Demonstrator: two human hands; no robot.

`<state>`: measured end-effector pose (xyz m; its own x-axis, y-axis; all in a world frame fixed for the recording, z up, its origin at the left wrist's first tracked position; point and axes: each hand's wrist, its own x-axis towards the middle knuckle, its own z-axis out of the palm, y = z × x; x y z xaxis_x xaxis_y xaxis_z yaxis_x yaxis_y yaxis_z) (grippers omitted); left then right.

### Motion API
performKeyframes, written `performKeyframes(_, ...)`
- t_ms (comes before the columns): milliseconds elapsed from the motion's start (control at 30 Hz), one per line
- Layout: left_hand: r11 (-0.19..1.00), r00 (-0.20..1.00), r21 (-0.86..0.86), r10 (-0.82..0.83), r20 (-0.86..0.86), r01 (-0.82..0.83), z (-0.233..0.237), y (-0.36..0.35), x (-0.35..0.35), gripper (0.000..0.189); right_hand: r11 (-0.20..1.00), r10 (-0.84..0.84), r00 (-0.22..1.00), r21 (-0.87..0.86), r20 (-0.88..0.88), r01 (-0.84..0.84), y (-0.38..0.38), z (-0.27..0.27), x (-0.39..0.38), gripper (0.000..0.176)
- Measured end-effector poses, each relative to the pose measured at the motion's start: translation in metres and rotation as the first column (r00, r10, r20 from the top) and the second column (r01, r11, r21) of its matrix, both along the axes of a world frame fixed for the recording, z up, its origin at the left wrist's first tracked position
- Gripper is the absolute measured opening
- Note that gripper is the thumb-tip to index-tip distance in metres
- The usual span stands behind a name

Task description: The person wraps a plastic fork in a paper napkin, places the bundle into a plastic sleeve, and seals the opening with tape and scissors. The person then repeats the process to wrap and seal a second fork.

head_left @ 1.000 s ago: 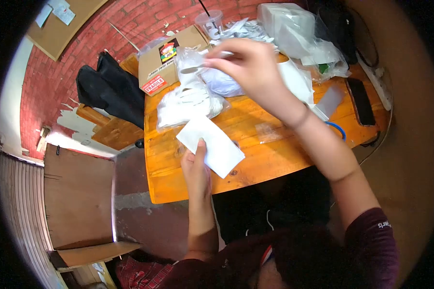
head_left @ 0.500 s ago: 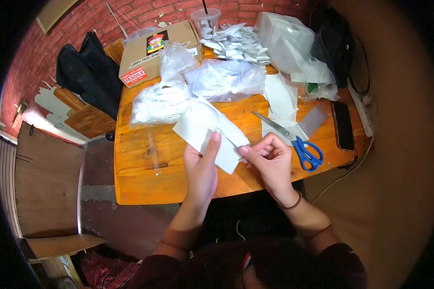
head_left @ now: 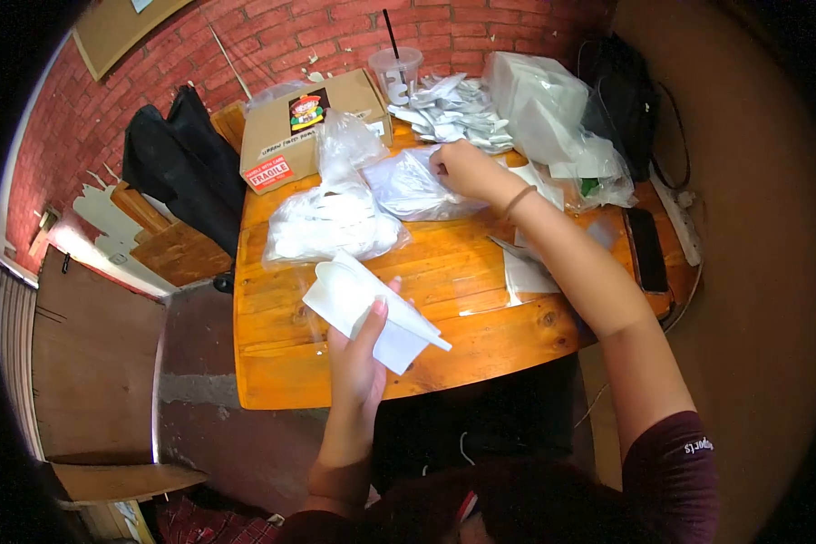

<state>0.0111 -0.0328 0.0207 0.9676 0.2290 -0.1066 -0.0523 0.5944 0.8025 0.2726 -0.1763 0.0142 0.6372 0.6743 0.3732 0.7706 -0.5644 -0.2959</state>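
My left hand (head_left: 363,354) is closed on a folded white paper piece (head_left: 394,340), thumb on top, above the table's front part. My right hand (head_left: 471,172) is stretched out to a clear plastic bag (head_left: 412,186) with pale bluish contents. Its fingers curl at the bag's right side; what they grip is hidden. Left of that bag lies another clear bag (head_left: 331,227), full of white pieces. Under my right forearm only the blade of the scissors (head_left: 510,245) shows, beside white paper sheets (head_left: 528,276).
At the back stand a cardboard box (head_left: 286,136) with a FRAGILE label and a plastic cup (head_left: 396,72) with a black straw. A heap of white folded pieces (head_left: 453,109) lies by a large plastic bag (head_left: 539,91). A phone (head_left: 646,249) rests near the right edge.
My right hand has let go of the white paper and moved up to the bluish bag. My left hand still holds the paper, now lower. The view has shifted slightly.
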Motion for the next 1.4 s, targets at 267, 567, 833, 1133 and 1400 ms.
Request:
performKeyframes(267, 0.992, 0.993, 0.056, 0.112, -0.050, -0.109, -0.014, 0.027, -0.016, 0.030, 0.975, 0.104, 0.995, -0.196, 0.002, -0.102, 0.002, 0.014, 0.011, 0.012)
performKeyframes(567, 0.987, 0.989, 0.070, 0.146, -0.036, -0.143, -0.004, 0.021, -0.014, 0.029, 0.953, -0.163, 0.982, 0.242, -0.097, 0.183, -0.013, 0.037, 0.006, 0.020)
performKeyframes(833, 0.948, 0.993, 0.300, 0.085, 0.077, -0.104, 0.009, -0.009, 0.007, 0.015, 0.315, 0.725, 0.461, 0.841, -0.512, 0.439, -0.048, 0.073, -0.113, 0.014)
performKeyframes(1133, 0.915, 0.978, 0.386, -0.174, 0.117, 0.117, -0.001, -0.066, 0.025, 0.016, 0.375, 0.376, 0.716, 0.803, -0.588, 0.463, -0.056, 0.021, -0.211, 0.029)
performKeyframes(1400, 0.843, 0.977, 0.526, -0.193, 0.093, 0.117, -0.009, -0.080, 0.022, 0.020, 0.302, 0.236, 0.789, 0.814, -0.568, 0.496, -0.067, 0.008, -0.215, 0.024)
